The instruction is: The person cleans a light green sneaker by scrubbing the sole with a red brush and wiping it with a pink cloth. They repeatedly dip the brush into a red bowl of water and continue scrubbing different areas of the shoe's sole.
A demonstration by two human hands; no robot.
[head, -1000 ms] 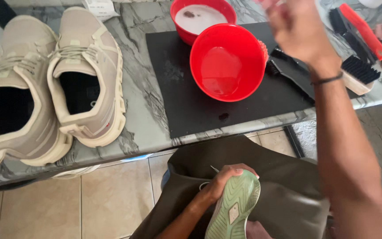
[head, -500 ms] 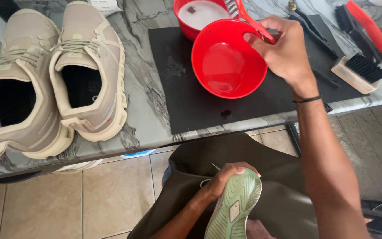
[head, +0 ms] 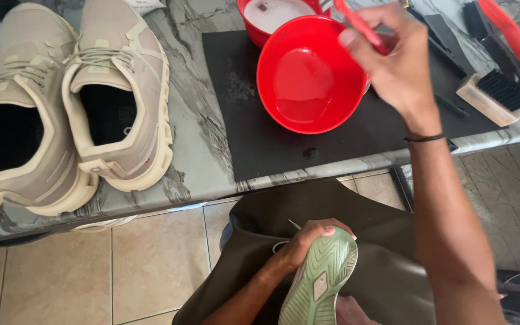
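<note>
- 2 beige sneakers [head: 67,102] are stood side by side at the table's [head: 194,162] left end, openings up, heels toward the near edge.
- Below the near edge, a shoe [head: 320,280] is held sole-up on a dark apron [head: 386,265] over the lap. The left hand [head: 305,244] is clamped on it, fingers curled over the toe end.
- The shoe's long axis is seen running from lower left to upper right; the toe is judged to point up toward the table. The pale green sole is likely light, rubbery and flexible; once wet it may be slippery, so a grip around the toe or midfoot sides would be firmer.
- A black mat [head: 260,132] is laid across the table's middle. A red bowl [head: 311,75] of clear liquid is set on it; a 2nd bowl [head: 272,18] with whitish liquid is behind it at the far edge.
- The right hand [head: 395,63] is closed around a red brush handle [head: 359,27] over the bowl's right rim. The handle looks stiff and light; it slants toward the upper left. Its head cannot be seen.
- At the right end, a wooden brush [head: 489,96] with black bristles is laid on the mat, and a red-backed brush [head: 510,33] beyond it.
</note>
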